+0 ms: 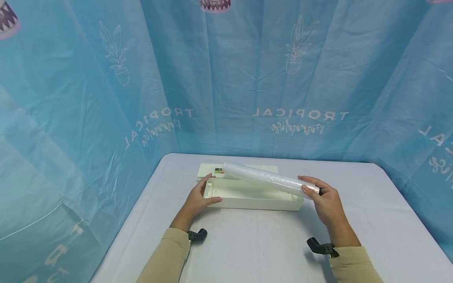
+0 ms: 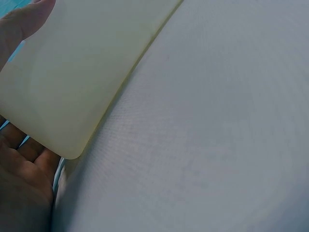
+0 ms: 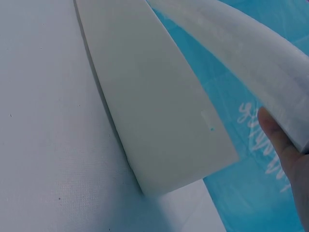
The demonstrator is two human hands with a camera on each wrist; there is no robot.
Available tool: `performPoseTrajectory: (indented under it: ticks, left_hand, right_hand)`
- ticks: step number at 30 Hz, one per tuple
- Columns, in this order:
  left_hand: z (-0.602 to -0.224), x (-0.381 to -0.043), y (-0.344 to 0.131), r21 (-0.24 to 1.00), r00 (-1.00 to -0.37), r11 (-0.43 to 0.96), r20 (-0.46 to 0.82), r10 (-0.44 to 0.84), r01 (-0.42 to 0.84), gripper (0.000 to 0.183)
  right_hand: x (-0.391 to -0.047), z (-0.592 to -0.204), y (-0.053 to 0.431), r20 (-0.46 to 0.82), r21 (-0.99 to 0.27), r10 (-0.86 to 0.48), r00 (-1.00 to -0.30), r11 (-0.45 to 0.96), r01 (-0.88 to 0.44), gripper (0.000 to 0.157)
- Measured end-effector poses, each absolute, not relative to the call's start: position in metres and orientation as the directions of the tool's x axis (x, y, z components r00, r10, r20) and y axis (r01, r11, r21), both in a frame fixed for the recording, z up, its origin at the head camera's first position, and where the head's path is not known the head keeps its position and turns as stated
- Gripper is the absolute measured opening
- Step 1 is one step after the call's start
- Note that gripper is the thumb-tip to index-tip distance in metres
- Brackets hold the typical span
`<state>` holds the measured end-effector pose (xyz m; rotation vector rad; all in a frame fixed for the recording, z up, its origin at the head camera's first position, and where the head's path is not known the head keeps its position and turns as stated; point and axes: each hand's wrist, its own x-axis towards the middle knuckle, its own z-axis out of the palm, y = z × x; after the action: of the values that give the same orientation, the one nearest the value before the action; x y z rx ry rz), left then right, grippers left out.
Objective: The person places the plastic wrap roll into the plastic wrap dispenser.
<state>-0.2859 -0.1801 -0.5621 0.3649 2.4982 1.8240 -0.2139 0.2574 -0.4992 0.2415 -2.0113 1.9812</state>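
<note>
A roll of clear cling film (image 1: 267, 180) is held at its right end by my right hand (image 1: 327, 200), thumb in front and fingers behind. It slants above an open, long pale box (image 1: 255, 203), its left end higher and farther back. At the box's left end, my left hand (image 1: 197, 199) grips the walls, thumb on the near side and fingers toward the back. The left wrist view shows the smooth box wall (image 2: 91, 72) between thumb and fingers. In the right wrist view, the roll (image 3: 241, 46) stands apart from the box's right end (image 3: 178, 154).
Just behind the box lies a pale, flat lid-like piece (image 1: 206, 169) with a small green label (image 1: 218, 171), partly covered by the roll. All rests on a white-covered table (image 1: 262, 243). Blue printed curtains (image 1: 226, 78) close in the back and sides.
</note>
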Motion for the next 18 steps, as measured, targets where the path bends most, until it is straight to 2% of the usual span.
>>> performPoseTrajectory:
  ticks: [18]
  left_hand:
    - [-0.5640,-0.2852,-0.1813,0.946,-0.968,0.265,0.132,0.214,0.188,0.109]
  right_hand:
    - [-0.2102,-0.4975,0.2509,0.330,-0.944,0.046,-0.943,-0.001,-0.331,0.036]
